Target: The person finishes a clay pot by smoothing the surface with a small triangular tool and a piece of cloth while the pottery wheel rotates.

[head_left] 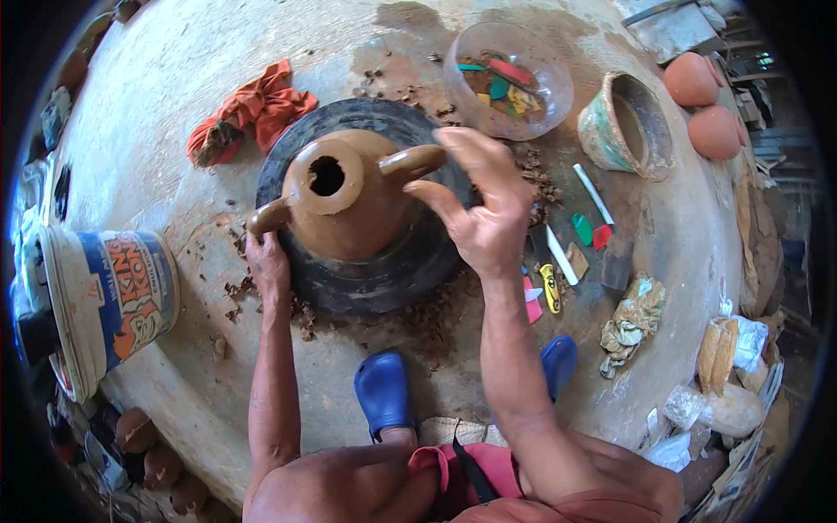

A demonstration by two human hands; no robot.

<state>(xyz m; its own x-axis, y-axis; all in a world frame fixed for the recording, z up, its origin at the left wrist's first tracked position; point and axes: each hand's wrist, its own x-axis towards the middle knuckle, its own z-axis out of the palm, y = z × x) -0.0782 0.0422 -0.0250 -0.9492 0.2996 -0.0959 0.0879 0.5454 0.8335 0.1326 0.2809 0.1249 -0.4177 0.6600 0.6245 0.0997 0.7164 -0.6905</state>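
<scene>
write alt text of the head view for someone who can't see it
A brown clay pot with two handles sits on a dark round disc; the left hand is at one handle, the right hand open beside the other. An orange cloth lies beyond.

White bucket (122,301): big chunky pale letters right on its blue panel (111,315), pretty hard to miss
Bucket's small print: thinner lettering near the big stuff, kinda tiny
Yellow tool (549,288): some dark marks, honestly too small to make out
</scene>
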